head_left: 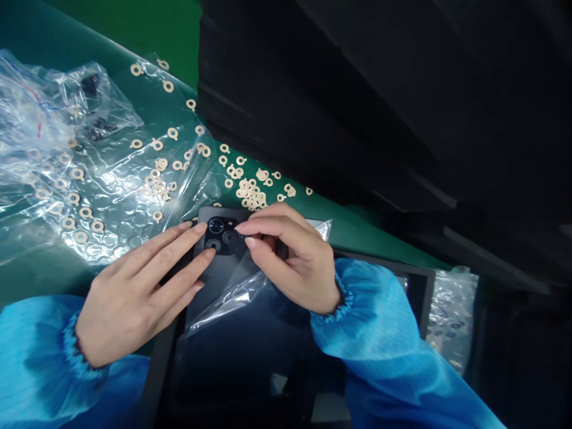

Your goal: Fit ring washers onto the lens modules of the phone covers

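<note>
A dark grey phone-like device (210, 274) lies with its camera block (223, 235) facing up. My left hand (138, 286) rests on it from the left, its fingers spread, with fingertips at the left edge of the camera block. On the right side of the block, the thumb and index finger of my right hand (295, 256) come close together in a pinch. Whatever lies between those fingertips is too small to make out. Clear film (236, 301) is partly lifted across the device, below my right hand.
Several pale ring-shaped pieces with tabs (251, 193) are scattered on the green surface (357, 229). Crumpled clear bags (36, 125) lie at the left. A dark tray (426, 301) sits underneath, another clear bag (453, 316) to its right. Large black forms fill the upper right.
</note>
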Motion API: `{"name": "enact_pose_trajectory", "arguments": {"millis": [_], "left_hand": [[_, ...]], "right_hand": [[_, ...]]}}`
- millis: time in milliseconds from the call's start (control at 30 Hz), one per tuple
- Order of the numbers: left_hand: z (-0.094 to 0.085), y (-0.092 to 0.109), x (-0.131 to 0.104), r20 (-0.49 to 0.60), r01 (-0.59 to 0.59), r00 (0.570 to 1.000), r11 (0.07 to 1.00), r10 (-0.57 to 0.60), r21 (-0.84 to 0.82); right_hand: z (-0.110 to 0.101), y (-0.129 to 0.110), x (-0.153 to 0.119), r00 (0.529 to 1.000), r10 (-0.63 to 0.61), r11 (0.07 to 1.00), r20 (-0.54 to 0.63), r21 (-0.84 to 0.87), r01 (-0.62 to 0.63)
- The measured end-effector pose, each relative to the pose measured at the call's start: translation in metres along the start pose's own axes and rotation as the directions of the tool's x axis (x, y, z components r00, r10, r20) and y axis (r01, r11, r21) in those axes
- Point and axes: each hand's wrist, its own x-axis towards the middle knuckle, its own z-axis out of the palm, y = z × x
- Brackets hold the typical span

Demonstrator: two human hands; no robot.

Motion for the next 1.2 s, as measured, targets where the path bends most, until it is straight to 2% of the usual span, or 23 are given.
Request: {"name": "enact_pose_trajectory", "arguments": {"millis": [200,633,1200], "left_hand": [[0.0002,-0.0004,0.0018,-0.016,-0.003,1.0,1.0,0.003,-0.012],[-0.0043,0.0013,0.0067,0.061,-0.041,0.998,0.985,0.032,0.169],[-0.0035,0.0016,0.0081,0.045,-0.029,0.999,0.99,0.023,0.137]], "right_hand": [[-0.0005,0.0014,-0.0006,1.0,-0.003,1.0,0.004,-0.009,0.003],[-0.0002,0.0012,-0.0005,1.0,-0.011,1.0,-0.001,0.0,0.011],[0.0,0.0006,-0.0004,1.0,-0.021,1.0,-0.008,0.001,0.021]]}}
